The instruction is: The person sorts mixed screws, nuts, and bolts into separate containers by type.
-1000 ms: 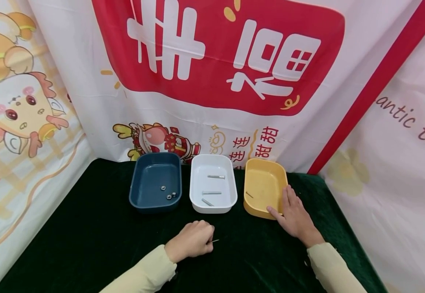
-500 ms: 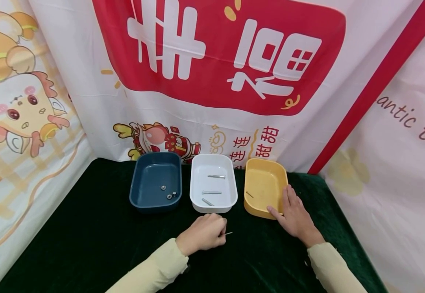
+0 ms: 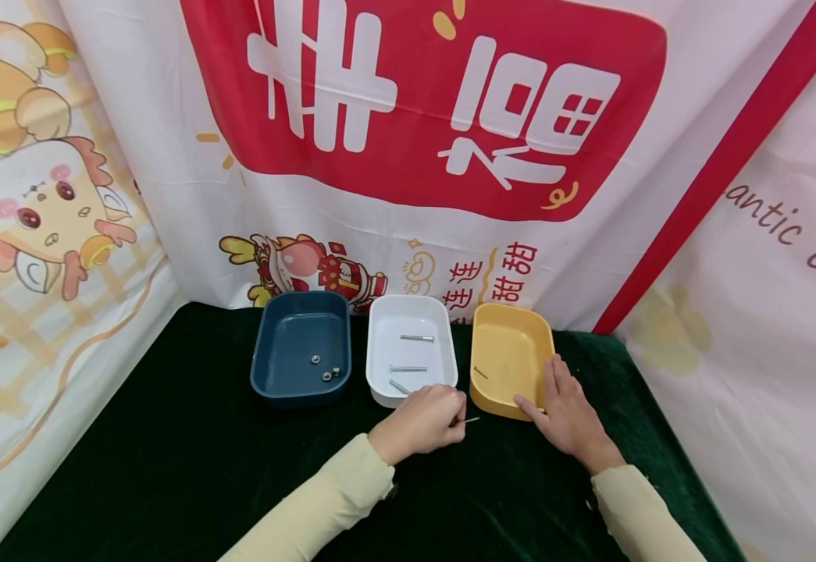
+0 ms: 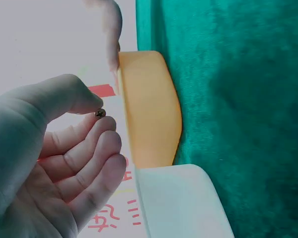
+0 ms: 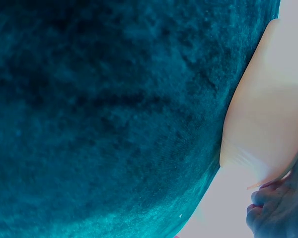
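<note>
My left hand (image 3: 422, 421) pinches a small screw (image 3: 472, 420) between thumb and fingers, just in front of the white tray. Its cross-slotted head (image 4: 100, 113) shows at the fingertips in the left wrist view, while the thin shank points right in the head view. The yellow tray (image 3: 495, 400) is just beyond the screw, with one similar screw (image 3: 481, 373) lying inside. My right hand (image 3: 571, 414) rests on that tray's right side and front corner, fingers straight and thumb at the front rim.
The white tray (image 3: 375, 312) stands in the middle, holding 3 long bolts (image 3: 408, 368). To its left, the dark blue tray (image 3: 262, 343) contains several nuts (image 3: 326, 376). A green cloth (image 3: 169, 468) covers the table, and a printed curtain (image 3: 351, 211) hangs behind the trays.
My left hand has moved right and slightly forward with the screw, from in front of the white tray towards the yellow one. My right hand has stayed on the yellow tray.
</note>
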`<state>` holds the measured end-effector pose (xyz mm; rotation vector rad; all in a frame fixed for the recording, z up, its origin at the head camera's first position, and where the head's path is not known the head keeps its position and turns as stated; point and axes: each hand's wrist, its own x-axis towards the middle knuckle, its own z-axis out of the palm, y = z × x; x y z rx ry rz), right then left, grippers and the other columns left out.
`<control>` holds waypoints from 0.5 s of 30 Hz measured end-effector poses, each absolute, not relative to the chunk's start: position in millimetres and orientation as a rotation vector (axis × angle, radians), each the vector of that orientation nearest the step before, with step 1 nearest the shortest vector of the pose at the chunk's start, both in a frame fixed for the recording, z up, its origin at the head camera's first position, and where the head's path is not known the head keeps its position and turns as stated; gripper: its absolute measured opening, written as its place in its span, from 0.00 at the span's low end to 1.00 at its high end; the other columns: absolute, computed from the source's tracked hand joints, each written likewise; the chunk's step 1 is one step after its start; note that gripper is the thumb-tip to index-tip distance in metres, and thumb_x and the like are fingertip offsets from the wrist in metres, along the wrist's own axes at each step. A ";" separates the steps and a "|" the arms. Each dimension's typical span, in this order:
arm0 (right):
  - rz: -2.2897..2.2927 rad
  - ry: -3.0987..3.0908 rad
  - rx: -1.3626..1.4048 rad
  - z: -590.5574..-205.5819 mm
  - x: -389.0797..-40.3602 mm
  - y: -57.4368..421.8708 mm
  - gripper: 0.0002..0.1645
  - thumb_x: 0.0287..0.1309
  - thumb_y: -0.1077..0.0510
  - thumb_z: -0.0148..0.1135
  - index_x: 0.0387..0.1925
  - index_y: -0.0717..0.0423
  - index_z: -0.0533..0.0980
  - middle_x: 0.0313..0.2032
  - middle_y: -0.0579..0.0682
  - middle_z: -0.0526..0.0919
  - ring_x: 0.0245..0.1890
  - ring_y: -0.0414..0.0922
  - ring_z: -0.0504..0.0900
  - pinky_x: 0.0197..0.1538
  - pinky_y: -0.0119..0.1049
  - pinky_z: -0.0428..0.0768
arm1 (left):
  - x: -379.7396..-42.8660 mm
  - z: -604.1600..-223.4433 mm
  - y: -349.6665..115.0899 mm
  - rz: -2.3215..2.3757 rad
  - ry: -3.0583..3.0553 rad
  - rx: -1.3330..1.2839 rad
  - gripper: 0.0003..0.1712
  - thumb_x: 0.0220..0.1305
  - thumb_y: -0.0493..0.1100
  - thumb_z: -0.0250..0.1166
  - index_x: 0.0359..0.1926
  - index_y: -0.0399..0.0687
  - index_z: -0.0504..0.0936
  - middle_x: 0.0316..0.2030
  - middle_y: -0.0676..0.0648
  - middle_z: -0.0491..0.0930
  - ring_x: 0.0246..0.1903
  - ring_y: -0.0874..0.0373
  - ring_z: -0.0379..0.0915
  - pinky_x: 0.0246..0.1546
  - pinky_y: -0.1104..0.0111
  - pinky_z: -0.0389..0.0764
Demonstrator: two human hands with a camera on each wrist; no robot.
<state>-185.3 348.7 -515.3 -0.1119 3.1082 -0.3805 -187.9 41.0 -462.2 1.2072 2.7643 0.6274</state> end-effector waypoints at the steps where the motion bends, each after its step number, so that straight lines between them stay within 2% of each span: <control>1: -0.379 3.111 -0.113 -515.7 -185.5 348.7 0.68 0.70 0.17 0.39 0.84 0.63 0.33 0.85 0.65 0.36 0.83 0.67 0.47 0.81 0.69 0.50 | -189.7 -460.5 43.8 0.629 2.770 1.209 0.12 0.64 0.42 0.71 0.26 0.57 0.78 0.23 0.59 0.74 0.23 0.68 0.70 0.23 0.75 0.72; 15: -0.369 3.124 -0.127 -516.9 -185.9 349.7 0.69 0.70 0.18 0.40 0.84 0.67 0.36 0.84 0.68 0.37 0.82 0.68 0.48 0.81 0.69 0.52 | -221.3 -445.6 76.7 0.672 2.860 1.242 0.08 0.63 0.41 0.71 0.28 0.54 0.81 0.26 0.58 0.78 0.26 0.67 0.73 0.26 0.75 0.74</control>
